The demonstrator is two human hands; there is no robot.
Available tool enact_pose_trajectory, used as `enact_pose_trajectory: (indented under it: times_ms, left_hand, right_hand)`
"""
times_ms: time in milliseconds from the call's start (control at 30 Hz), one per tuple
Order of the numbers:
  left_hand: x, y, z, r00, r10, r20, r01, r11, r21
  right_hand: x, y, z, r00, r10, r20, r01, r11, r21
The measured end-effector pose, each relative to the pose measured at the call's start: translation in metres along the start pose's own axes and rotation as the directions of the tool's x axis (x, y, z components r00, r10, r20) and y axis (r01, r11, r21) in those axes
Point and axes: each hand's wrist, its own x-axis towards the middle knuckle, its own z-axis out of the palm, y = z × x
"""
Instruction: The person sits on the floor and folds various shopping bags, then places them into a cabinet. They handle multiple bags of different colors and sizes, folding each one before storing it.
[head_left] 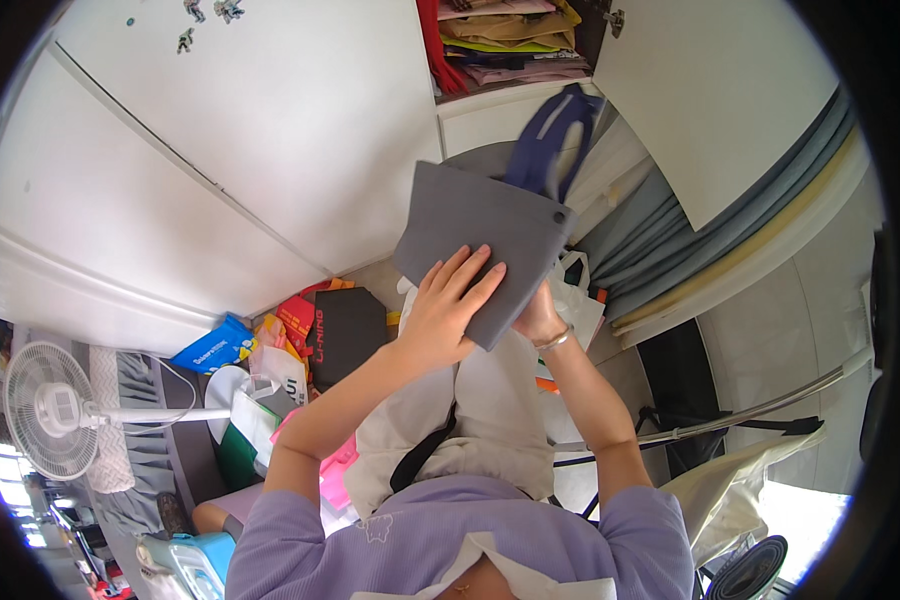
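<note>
Gray case [495, 225] lies under your left hand [447, 308], which clasps its near edge, and over your right hand [540, 316] (fingers hidden, grip impossible to tell); uneven support could tip it loose.

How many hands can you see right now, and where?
2: the left hand lies across the upper face of the gray tablet case; the right hand is at its lower right edge, with its fingers hidden behind the case.
</note>
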Motion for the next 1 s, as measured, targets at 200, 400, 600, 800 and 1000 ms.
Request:
enact_pose_trajectory:
  times_ms: [200,400,600,800,1000]
  left_hand:
    - [-0.016,0.0,0.026,0.969,-0.052,0.243,-0.005,0.973,0.23]
    - [-0.014,-0.065,-0.001,0.951,-0.274,-0.143,0.291,0.949,0.121]
    - [-0.019,-0.125,-0.004,0.543,-0.629,0.557,0.594,-0.181,-0.784]
    - [0.013,-0.101,0.006,0.612,-0.544,0.574,0.632,-0.101,-0.769]
    - [0.086,-0.088,0.002,0.655,-0.491,0.574,0.726,0.199,-0.658]
  right_hand:
    - [-0.011,-0.002,0.002,0.96,0.109,-0.257,-0.135,0.987,-0.083]
    - [-0.016,-0.003,-0.005,0.891,0.219,-0.398,-0.219,0.975,0.046]
    - [-0.022,-0.017,-0.01,0.949,0.193,-0.248,-0.194,0.981,0.021]
    - [-0.023,-0.046,-0.042,0.942,0.149,-0.301,-0.176,0.982,-0.064]
    - [-0.024,-0.092,-0.06,0.943,-0.069,-0.325,0.01,0.984,-0.178]
